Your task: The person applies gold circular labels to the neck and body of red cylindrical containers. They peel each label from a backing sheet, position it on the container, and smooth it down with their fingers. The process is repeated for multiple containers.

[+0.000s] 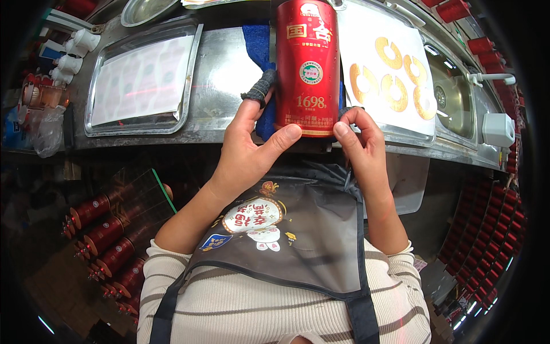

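At the far left we see white caps [83, 43] grouped on the counter, and nearer to us a clear plastic bag [50, 126] hangs by its edge. Below, on the near left, several red bottles [106, 232] lie in slanting rows.

Moving right, we come to a clear tray [192, 74] on the steel counter [220, 74], a white sheet [146, 80] with faint patches lying in it. Next, a blue cloth [258, 43] lies under the large red bottle [306, 57], which rests at the middle of the counter's near side, its gold-banded end toward us.

Our left hand [246, 149] holds this bottle, spread wide: the forefinger, in a grey finger sleeve [260, 89], lies along its left side and the thumb presses its near end. Our dark apron [321, 241] hangs below. Our right hand [366, 149] is narrow, finger and thumb curled close together at the bottle's near right corner; we cannot tell whether they grip it.

Farther right, gold open rings [396, 105] lie on another white sheet [361, 46], over a second tray. Beyond sits a steel sink [467, 123] with a white tap [492, 78]; just right is a white container [498, 130].
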### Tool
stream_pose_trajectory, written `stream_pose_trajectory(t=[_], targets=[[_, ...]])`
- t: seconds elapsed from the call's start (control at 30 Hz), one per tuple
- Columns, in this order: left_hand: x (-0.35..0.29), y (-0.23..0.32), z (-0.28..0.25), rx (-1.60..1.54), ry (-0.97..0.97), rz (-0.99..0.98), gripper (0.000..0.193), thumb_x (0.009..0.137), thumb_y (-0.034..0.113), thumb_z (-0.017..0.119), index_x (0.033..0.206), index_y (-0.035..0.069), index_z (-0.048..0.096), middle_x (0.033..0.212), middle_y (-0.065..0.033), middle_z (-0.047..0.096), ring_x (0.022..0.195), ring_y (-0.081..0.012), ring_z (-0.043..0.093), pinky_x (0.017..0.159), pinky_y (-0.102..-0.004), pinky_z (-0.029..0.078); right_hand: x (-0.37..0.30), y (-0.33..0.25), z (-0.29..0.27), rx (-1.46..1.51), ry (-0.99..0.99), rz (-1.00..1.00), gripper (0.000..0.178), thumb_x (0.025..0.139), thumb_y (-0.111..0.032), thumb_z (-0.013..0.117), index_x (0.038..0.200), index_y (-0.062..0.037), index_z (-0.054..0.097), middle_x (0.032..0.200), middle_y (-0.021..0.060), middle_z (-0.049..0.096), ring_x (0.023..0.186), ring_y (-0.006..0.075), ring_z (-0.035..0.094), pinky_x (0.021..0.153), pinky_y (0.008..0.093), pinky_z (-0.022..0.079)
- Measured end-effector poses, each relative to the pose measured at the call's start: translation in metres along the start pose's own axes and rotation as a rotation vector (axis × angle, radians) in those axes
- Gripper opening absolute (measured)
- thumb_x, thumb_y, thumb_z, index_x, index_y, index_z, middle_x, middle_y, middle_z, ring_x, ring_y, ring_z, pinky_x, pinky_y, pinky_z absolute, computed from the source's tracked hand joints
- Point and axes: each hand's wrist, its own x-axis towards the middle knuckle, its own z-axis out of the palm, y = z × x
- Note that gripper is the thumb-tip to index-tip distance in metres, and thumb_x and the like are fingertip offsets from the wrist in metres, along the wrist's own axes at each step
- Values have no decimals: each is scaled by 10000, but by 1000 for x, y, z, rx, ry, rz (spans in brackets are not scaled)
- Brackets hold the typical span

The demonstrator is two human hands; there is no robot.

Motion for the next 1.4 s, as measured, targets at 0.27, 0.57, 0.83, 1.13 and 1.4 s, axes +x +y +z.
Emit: stream_pose_trajectory(t=[0.27,0.57,0.83,1.13,1.4], targets=[[-2,-2,0,13,-3,-20,796,925,201,762,1526,-77,320,1522,-211,446,1407,-244,426,1173,-363,322,0,5,-6,81,-16,0,236,974,-232,689,924,-53,544,859,-40,528,707,8,459,610,177,355],[-2,1,1,-14,-11,-23,785,935,187,747,1533,-74,312,1528,-211,439,1410,-241,421,1175,-361,318,0,7,0,10,-22,-33,221,975,-204,686,948,-67,515,846,-59,499,704,-9,422,600,165,303],[-4,-3,-4,33,7,-29,904,852,234,830,1541,-52,318,1481,-208,476,1374,-257,460,1171,-371,321,2,7,1,32,-19,-27,244,955,-199,721,922,-50,531,862,-25,543,721,17,512,628,171,395],[-3,-7,-6,520,19,197,878,738,322,895,1437,5,468,1369,-195,582,1395,-347,458,1210,-609,79,-3,-10,-2,-60,-16,62,262,932,-209,752,977,-45,553,798,-10,633,694,3,525,625,148,368],[-8,-2,-1,436,-11,132,834,828,401,809,1443,-24,439,1468,-241,490,1494,-382,306,1195,-617,64,-1,-6,-8,0,-57,90,289,952,-177,719,1099,-32,517,868,0,640,740,18,528,667,152,373]])
